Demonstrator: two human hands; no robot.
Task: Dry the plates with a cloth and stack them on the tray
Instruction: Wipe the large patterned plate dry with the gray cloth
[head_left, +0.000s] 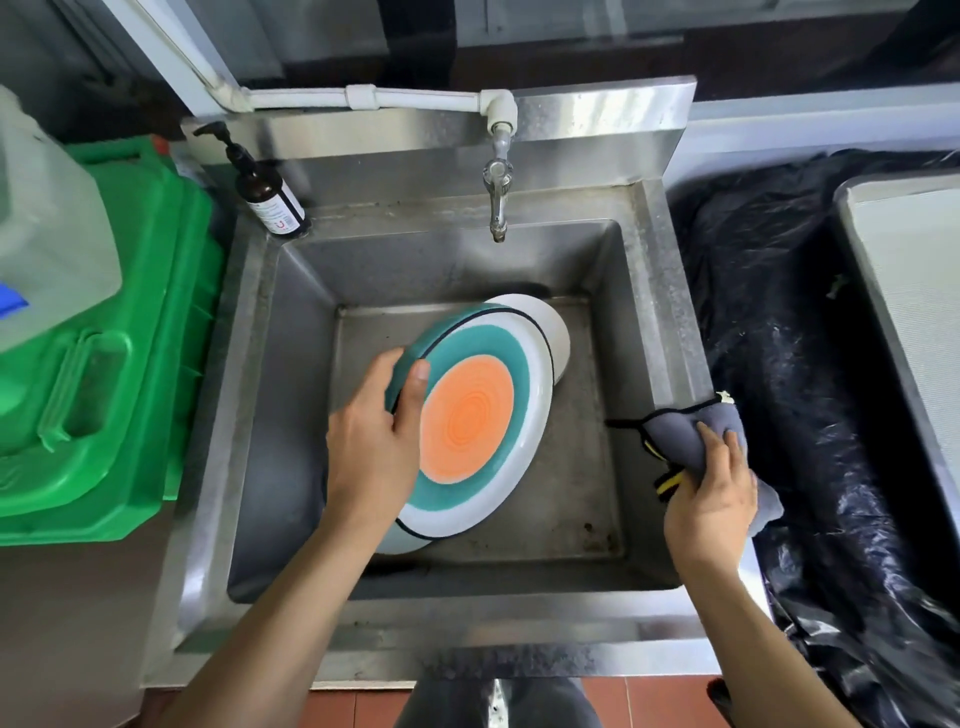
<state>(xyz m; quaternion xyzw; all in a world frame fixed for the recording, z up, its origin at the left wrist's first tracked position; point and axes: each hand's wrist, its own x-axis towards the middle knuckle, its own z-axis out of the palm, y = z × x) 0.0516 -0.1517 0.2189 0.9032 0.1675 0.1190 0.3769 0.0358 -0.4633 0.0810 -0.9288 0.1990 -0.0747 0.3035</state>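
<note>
Head view: stainless steel sink (649, 364), grey tray (919, 291) at right. Left hand (371, 441) grips a tilted orange-teal-white ringed plate (478, 415) over the basin; right hand (709, 499) clutches a bunched grey cloth (691, 423) at the sink's right rim.

Two bare arms come up from the bottom edge. No sleeves show on them, all the way down to where they leave the picture. The left hand (371, 441) wears no glove, no ring and no watch. The right hand (709, 499) is bare too, with no band on the wrist. The nails are short and plain. Low down, between the two arms, there is a bit of dark grey clothing (498, 701) on the person's legs. It looks like trousers, but too little of it shows to be sure. No shoes can be seen.
</note>
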